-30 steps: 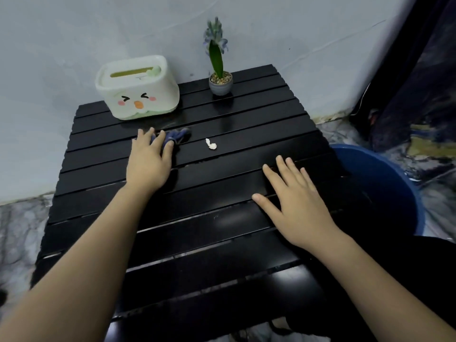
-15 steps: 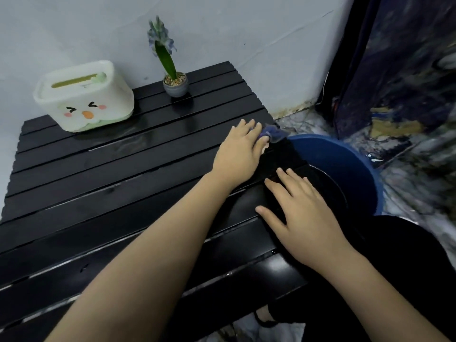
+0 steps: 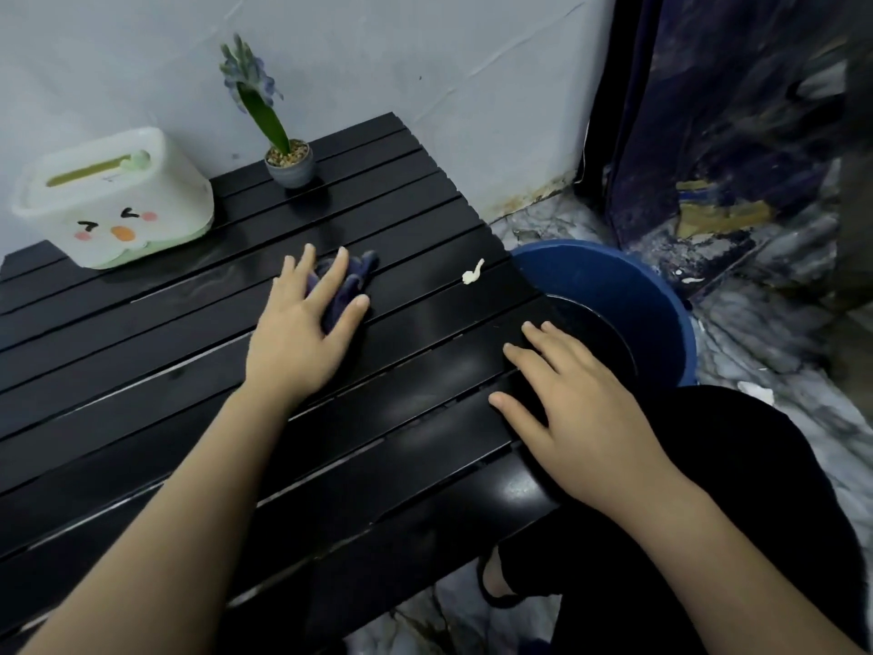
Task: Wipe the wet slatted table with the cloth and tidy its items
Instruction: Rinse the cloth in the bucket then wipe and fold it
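Head view looks down on the black slatted table (image 3: 141, 371), its slats running from 8 to 2 o'clock. Left hand (image 3: 302, 333) lies flat with fingers spread, pressing the blue cloth (image 3: 352, 281) mid-table. Right hand (image 3: 581, 408) rests open on the table's right edge, beside the blue bucket (image 3: 661, 304). At 2 o'clock from the cloth, near it, sits a small white scrap (image 3: 472, 274), probably next to be swept; the left hand looks nearer.

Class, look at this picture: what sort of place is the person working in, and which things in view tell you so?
Probably a corner of a home: a low black slatted table against a pale painted wall, a blue plastic bucket on a marbled floor, and a duck-faced white tissue box.
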Tool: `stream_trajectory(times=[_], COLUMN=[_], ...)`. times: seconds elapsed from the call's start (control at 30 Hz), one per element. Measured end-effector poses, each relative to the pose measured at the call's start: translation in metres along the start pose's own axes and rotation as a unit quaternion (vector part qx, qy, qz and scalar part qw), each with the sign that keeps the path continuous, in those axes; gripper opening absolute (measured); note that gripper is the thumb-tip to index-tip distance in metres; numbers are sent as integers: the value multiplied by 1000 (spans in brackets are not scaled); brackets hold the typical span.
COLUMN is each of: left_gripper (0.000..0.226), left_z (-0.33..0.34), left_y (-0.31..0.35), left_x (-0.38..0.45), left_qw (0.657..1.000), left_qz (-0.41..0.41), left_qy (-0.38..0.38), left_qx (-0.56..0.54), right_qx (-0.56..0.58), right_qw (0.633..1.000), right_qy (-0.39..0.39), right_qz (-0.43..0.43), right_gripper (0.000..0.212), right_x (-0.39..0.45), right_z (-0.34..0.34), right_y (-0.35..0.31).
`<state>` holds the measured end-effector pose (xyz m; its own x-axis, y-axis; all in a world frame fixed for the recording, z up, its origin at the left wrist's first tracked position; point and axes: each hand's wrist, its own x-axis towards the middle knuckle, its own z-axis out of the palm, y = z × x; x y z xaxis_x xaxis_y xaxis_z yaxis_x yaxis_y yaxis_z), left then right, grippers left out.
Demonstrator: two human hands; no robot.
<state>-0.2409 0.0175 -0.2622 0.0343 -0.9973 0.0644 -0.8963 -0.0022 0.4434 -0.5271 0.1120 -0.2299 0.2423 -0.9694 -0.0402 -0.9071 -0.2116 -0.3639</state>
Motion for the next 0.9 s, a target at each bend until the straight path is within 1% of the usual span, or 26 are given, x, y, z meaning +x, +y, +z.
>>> stream_trajectory(times=[0.03, 0.17, 0.33, 0.43, 0.47, 0.5, 0.53, 0.57, 0.6, 0.63, 0.67, 0.77, 0.83, 0.9], left_gripper=[56, 46, 45, 37, 33, 30, 27, 25, 23, 22, 23, 24, 23, 28], left_z=[6, 26, 54, 67, 67, 66, 61, 54, 45, 33, 20, -25, -54, -70], left_y=[7, 49, 114, 146, 154, 158, 160, 160, 155, 146, 134, 76, 34, -2], left_x=[0, 13, 37, 51, 53, 56, 57, 57, 57, 55, 49, 9, -33, -76], left_qw=[1000, 994, 974, 962, 961, 961, 953, 929, 905, 895, 897, 926, 944, 955], left_qz=[20, 106, 217, 260, 255, 224, 164, 97, 47, 19, 7, 25, 41, 50], left_qy=[0, -17, -59, -84, -91, -103, -119, -128, -108, -75, -49, -9, -7, -29], left_qx=[12, -3, -1, -16, -50, -123, -227, -334, -408, -438, -440, -377, -328, -292], right_qx=[0, 2, -15, -17, -17, -17, -18, -16, -12, -6, 1, 17, 20, 19], right_qw=[1000, 1000, 1000, 1000, 1000, 1000, 1000, 1000, 1000, 1000, 1000, 1000, 1000, 1000], right_qy=[-1, -3, -11, -6, -4, -4, -5, -6, -7, -10, -12, -10, -7, -7], right_qz=[-1, -5, -10, -13, -16, -19, -22, -23, -24, -24, -24, -24, -23, -23], right_gripper=[57, 57, 60, 60, 61, 61, 62, 62, 63, 63, 63, 62, 62, 62], right_x=[0, -1, -1, -3, -4, -4, -5, -5, -6, -6, -6, -8, -8, -8], right_z=[0, 1, 4, 4, 4, 4, 4, 4, 4, 3, 2, 0, 0, 1], right_y=[1, 3, 4, 4, 5, 5, 6, 6, 7, 8, 9, 11, 11, 9])
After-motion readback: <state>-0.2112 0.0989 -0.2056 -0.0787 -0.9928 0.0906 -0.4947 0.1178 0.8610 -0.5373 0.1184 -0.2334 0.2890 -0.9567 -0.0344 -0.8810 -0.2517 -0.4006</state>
